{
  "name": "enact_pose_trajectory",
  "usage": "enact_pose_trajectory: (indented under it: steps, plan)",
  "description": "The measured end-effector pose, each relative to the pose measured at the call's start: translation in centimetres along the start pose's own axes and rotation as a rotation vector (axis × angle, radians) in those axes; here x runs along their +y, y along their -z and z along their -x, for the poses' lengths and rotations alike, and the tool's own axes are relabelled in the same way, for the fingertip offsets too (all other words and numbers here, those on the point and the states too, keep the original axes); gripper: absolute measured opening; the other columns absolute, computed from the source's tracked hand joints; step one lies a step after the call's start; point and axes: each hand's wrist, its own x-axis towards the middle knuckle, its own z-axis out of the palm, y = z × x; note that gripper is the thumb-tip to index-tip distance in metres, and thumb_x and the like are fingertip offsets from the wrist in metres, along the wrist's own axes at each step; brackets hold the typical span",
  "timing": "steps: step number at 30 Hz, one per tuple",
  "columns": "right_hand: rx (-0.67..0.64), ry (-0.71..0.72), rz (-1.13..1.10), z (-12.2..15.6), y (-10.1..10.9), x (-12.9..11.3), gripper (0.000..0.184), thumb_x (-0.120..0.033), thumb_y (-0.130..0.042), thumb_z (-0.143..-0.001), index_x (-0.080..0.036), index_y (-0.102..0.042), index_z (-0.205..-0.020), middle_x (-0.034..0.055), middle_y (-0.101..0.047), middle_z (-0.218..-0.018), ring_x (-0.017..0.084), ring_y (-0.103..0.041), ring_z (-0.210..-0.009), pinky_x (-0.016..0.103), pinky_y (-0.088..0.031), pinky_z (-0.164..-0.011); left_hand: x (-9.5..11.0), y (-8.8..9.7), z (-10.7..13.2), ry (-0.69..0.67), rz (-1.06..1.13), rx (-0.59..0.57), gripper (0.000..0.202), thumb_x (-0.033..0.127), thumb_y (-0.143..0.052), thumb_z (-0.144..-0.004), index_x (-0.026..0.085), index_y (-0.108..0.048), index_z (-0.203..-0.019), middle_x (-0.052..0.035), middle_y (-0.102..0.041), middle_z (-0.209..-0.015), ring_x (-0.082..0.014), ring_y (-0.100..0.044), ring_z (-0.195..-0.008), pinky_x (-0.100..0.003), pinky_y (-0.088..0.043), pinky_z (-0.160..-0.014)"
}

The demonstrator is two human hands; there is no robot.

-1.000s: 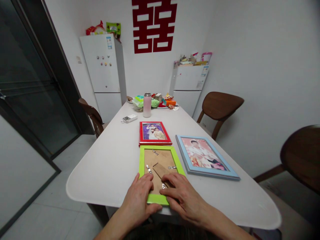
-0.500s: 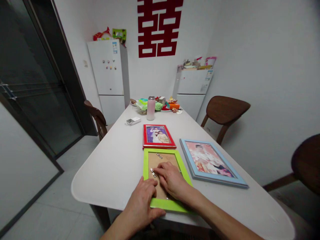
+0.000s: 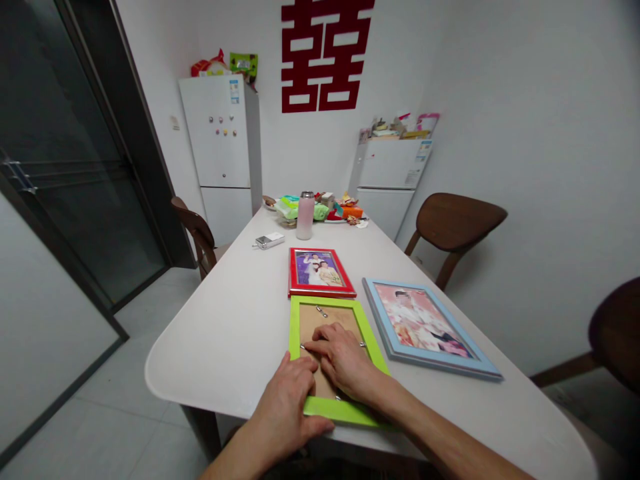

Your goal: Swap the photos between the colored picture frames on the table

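A green picture frame (image 3: 342,413) lies face down in front of me, its brown backing board (image 3: 349,319) upward. My left hand (image 3: 287,395) grips its near left corner, thumb along the front edge and fingers over the left side. My right hand (image 3: 345,357) rests on the backing with its fingers bent together. Its index fingertip presses a small metal turn clip (image 3: 303,347) at the left inner edge, mostly covered by the finger. Other clips show at the far edge (image 3: 322,312) and the right edge (image 3: 363,345); one at the near edge is partly hidden.
Touching the frame's far side is a red picture frame (image 3: 323,291). A light blue picture frame (image 3: 435,362) lies to the right. Farther back on the white table (image 3: 215,347) are a small silver device (image 3: 270,241), a pink bottle (image 3: 305,217) and packaged items (image 3: 289,208). Chairs (image 3: 457,220) flank the table.
The clip under my right index finger has turned from a slant to point at the left edge of the green frame. My left hand stays on the corner. The view has shifted slightly.
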Motion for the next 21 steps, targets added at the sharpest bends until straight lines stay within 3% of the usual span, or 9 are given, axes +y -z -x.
enact_pose_trajectory:
  steps: [2, 5, 12, 17, 21]
  plan:
    - [0.032, -0.035, -0.011, -0.5, 0.0, 0.6, 0.027, -0.019, -0.042, -0.077, -0.024, -0.061, -0.095, 0.0046, -0.058, -0.088, 0.016, -0.046, -0.085, 0.027, -0.032, -0.073, 0.0, 0.0, -0.1, 0.004, 0.002, 0.002, 0.041, 0.024, -0.077, -0.046, 0.018, -0.051, -0.077, -0.0086, -0.052, -0.113, -0.0224, -0.045, -0.107, -0.045, -0.020, -0.098]
    - [0.135, -0.221, 0.019, -2.2, -0.1, 2.2, 0.024, -0.022, -0.043, -0.076, -0.019, -0.062, -0.090, 0.0050, -0.060, -0.087, 0.015, -0.050, -0.083, 0.024, -0.033, -0.072, -0.1, -0.1, -0.1, 0.015, 0.007, 0.000, 0.041, 0.025, -0.076, -0.046, 0.017, -0.051, -0.078, -0.0097, -0.052, -0.113, -0.0230, -0.045, -0.107, -0.047, -0.019, -0.098]
    - [0.200, -0.485, 0.066, -6.2, -1.0, 5.4, 0.020, -0.032, -0.048, -0.071, -0.018, -0.062, -0.067, 0.0050, -0.063, -0.067, 0.016, -0.054, -0.062, 0.023, -0.030, -0.051, 0.0, -0.2, 0.1, 0.038, -0.003, -0.007, 0.042, 0.026, -0.075, -0.048, 0.017, -0.051, -0.081, -0.0106, -0.051, -0.115, -0.0233, -0.043, -0.109, -0.048, -0.018, -0.098]
    - [0.250, -0.544, 0.050, -6.8, -1.5, 5.8, 0.015, -0.028, -0.051, -0.067, -0.017, -0.060, -0.065, 0.0073, -0.063, -0.067, 0.017, -0.055, -0.063, 0.024, -0.030, -0.051, 0.3, 0.1, 0.0, 0.047, -0.038, -0.046, 0.042, 0.025, -0.075, -0.049, 0.016, -0.051, -0.082, -0.0121, -0.050, -0.116, -0.0242, -0.043, -0.109, -0.048, -0.019, -0.098]
    - [0.291, -0.495, -0.034, -6.3, -1.0, 5.7, 0.018, -0.030, -0.050, -0.068, -0.016, -0.058, -0.061, 0.0070, -0.062, -0.064, 0.016, -0.055, -0.061, 0.024, -0.033, -0.053, 0.5, 0.1, -0.2, 0.046, -0.067, -0.040, 0.044, 0.028, -0.075, -0.049, 0.016, -0.051, -0.084, -0.0126, -0.051, -0.114, -0.0244, -0.043, -0.109, -0.047, -0.019, -0.098]
